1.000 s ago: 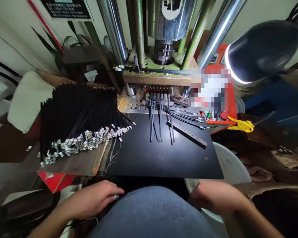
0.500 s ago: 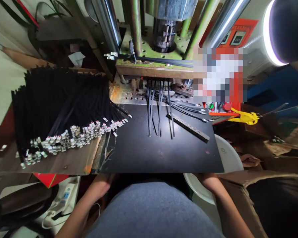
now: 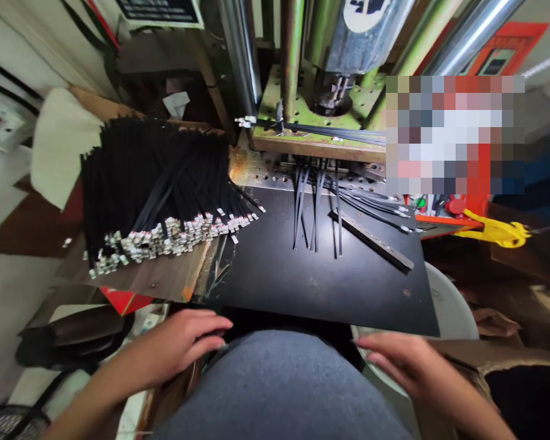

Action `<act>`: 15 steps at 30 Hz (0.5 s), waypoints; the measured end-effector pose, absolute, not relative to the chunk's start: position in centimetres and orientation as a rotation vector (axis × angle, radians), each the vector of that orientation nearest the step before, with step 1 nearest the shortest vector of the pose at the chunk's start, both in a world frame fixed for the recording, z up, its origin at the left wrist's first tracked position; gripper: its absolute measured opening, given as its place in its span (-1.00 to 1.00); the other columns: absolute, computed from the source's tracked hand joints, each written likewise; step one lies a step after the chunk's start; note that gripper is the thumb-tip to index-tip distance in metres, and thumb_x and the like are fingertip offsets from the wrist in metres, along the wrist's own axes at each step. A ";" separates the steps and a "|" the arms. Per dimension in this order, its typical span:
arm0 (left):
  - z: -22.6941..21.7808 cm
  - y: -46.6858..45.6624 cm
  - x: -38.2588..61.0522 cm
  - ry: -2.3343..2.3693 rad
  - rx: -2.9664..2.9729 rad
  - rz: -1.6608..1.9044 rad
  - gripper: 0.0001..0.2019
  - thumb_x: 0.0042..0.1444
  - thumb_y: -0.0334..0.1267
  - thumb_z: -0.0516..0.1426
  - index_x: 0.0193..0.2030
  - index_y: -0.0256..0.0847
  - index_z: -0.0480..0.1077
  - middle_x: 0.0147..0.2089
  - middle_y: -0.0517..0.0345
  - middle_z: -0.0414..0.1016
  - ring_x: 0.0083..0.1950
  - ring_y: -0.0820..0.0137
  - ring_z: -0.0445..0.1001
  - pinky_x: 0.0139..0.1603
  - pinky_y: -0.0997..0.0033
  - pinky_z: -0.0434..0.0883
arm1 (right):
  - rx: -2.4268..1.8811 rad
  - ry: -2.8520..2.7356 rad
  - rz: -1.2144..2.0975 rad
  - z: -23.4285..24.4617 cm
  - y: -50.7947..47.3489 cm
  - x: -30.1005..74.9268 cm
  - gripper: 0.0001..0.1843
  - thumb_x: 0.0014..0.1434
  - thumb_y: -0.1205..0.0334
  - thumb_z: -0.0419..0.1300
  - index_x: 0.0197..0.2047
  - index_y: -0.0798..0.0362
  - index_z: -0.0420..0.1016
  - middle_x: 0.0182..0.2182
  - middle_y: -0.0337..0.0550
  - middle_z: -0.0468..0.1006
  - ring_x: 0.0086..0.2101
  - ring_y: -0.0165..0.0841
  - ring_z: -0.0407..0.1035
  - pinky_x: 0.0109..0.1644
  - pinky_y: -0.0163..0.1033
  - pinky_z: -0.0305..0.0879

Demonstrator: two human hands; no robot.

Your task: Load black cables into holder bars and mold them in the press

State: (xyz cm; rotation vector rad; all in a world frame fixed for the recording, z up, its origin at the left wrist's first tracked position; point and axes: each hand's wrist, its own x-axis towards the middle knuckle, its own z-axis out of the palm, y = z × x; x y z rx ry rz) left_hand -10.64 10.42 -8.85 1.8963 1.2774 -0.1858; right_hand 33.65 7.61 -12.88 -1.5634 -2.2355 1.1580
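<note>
My left hand (image 3: 190, 336) hangs just off the near edge of the black work board (image 3: 275, 281), holding nothing, thumb apart from the stretched fingers. Off the board's right front corner, my right hand (image 3: 401, 357) is empty too, its fingers extended near a white bucket (image 3: 453, 299). Several thin black cables (image 3: 318, 214) stick out from under the press plate and lie over the board. More cables with silvery ends (image 3: 371, 208) spread to the right. A slotted metal bar (image 3: 371, 240) rests diagonally beside them. To the left, a large heap of black cables (image 3: 156, 177) with white-tipped ends covers a wooden board.
A green press (image 3: 321, 137) with steel columns stands behind the board, with cables across its plate. At right are a red control box (image 3: 474, 217) with buttons and a yellow tool (image 3: 499, 229). A cardboard box (image 3: 472, 354) stands near my right arm.
Both hands have come out from below the board's near edge into view, drawn back towards my body. The camera view has shifted left. The cables and metal bar lie as before.
</note>
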 end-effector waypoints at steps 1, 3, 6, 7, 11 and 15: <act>-7.5 11.7 -10.3 1.231 1.991 -0.095 -0.71 0.35 -0.03 0.04 0.06 0.06 0.52 -0.03 0.20 0.60 -0.06 0.33 0.57 0.01 0.37 0.48 | -1.506 -2.200 1.063 -11.8 9.2 33.9 -0.69 0.34 0.08 0.05 0.00 -0.17 0.59 -0.14 -0.11 0.65 -0.16 -0.22 0.56 -0.08 -0.15 0.50; -5.9 15.2 -9.0 1.226 2.236 0.077 -0.71 0.37 -0.11 0.02 0.03 -0.02 0.53 -0.06 0.17 0.60 -0.09 0.35 0.57 0.04 0.35 0.46 | -1.588 -2.119 0.620 -10.9 13.5 34.3 -0.67 0.32 0.03 0.08 0.02 -0.08 0.55 -0.07 0.01 0.60 -0.07 -0.12 0.50 0.04 -0.01 0.42; -6.0 21.4 -6.0 1.378 2.582 0.167 -0.66 0.35 -0.31 -0.01 0.18 -0.15 0.42 0.15 0.02 0.50 0.18 0.22 0.45 0.25 0.15 0.34 | -1.724 -2.159 0.093 -12.4 19.2 34.5 -0.57 0.26 -0.02 0.13 0.02 0.10 0.51 -0.09 0.17 0.55 -0.05 0.05 0.40 0.07 0.17 0.30; -6.4 23.2 -5.1 1.453 2.663 0.132 -0.61 0.33 -0.38 -0.04 0.23 -0.23 0.38 0.23 -0.07 0.43 0.28 0.15 0.36 0.32 0.05 0.27 | -1.723 -2.197 0.035 -13.1 20.2 34.5 -0.60 0.26 0.01 0.12 0.00 0.13 0.51 -0.13 0.18 0.55 -0.08 0.04 0.39 0.03 0.16 0.30; -8.1 27.3 -2.8 1.605 2.775 -0.175 -0.57 0.25 -0.53 -0.11 0.18 -0.39 0.39 0.01 -0.17 0.55 0.14 0.15 0.48 0.36 -0.06 0.17 | -1.504 -2.310 0.130 -14.4 18.7 33.6 -0.76 0.31 0.18 0.08 -0.07 0.10 0.47 -0.23 0.11 0.54 -0.20 -0.09 0.37 -0.09 0.01 0.33; -9.2 27.8 -2.9 1.515 2.953 -0.127 -0.67 0.25 -0.50 -0.06 -0.08 -0.28 0.52 -0.22 0.00 0.55 -0.12 0.24 0.53 0.27 0.06 0.26 | -1.253 -2.459 0.306 -13.2 15.0 29.9 -0.80 0.33 0.29 0.09 -0.03 0.10 0.46 -0.22 0.06 0.52 -0.24 -0.18 0.34 -0.12 -0.08 0.36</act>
